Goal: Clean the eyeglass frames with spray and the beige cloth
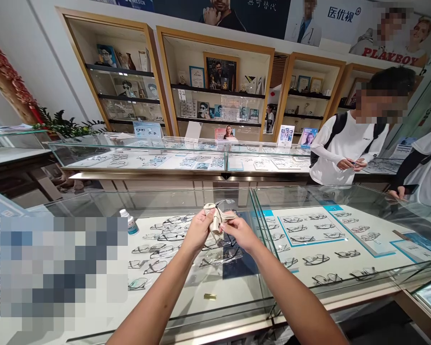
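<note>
Above the glass display case (237, 287), my two hands meet around a pale beige cloth (216, 227). My left hand (200, 229) is closed on the cloth's left side. From the right, my right hand (240, 231) pinches the folded cloth. A pair of eyeglasses (227, 206) shows at the top of the cloth, one lens sticking out; the rest of the frame is wrapped or hidden by cloth and fingers. I cannot tell which hand bears the glasses' weight.
A small white bottle (128, 222) stands on the glass to the left. Beneath the glass lie rows of eyeglass frames (172, 235). Another display case (215, 165) runs behind. A person in a white shirt (348, 143) stands at right, with another person's sleeve (409, 165) at the edge.
</note>
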`<state>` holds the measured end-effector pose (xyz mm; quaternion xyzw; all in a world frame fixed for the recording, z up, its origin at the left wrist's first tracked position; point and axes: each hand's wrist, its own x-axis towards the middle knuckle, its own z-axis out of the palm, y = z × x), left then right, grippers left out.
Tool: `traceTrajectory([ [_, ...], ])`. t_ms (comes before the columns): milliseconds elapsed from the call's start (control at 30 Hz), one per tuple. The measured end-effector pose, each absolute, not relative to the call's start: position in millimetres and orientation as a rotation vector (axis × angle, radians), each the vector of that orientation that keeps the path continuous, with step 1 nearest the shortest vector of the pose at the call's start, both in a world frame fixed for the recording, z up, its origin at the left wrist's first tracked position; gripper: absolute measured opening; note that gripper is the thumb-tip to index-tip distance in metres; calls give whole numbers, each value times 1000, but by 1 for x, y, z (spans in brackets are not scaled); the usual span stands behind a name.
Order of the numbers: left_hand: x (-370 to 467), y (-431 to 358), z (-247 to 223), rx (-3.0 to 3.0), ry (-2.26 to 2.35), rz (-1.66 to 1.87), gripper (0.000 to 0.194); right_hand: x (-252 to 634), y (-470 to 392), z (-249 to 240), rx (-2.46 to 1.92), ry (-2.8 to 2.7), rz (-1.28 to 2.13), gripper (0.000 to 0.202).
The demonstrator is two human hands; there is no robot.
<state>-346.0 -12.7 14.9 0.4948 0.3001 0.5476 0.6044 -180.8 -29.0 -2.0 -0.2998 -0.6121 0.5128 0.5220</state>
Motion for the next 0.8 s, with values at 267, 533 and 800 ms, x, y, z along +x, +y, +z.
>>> traceTrajectory([
  [267,-345,-18,22,1161,609,1210,55,-175,-28,-1,-754,-1417,1264,48],
  [533,-343,-18,21,1089,765,1305,60,-182,-31,-3,-705,-1567,1146,46],
  [800,-345,-18,24,1119,593,1233,57,-176,-28,-1,-784,-1421,1220,49],
])
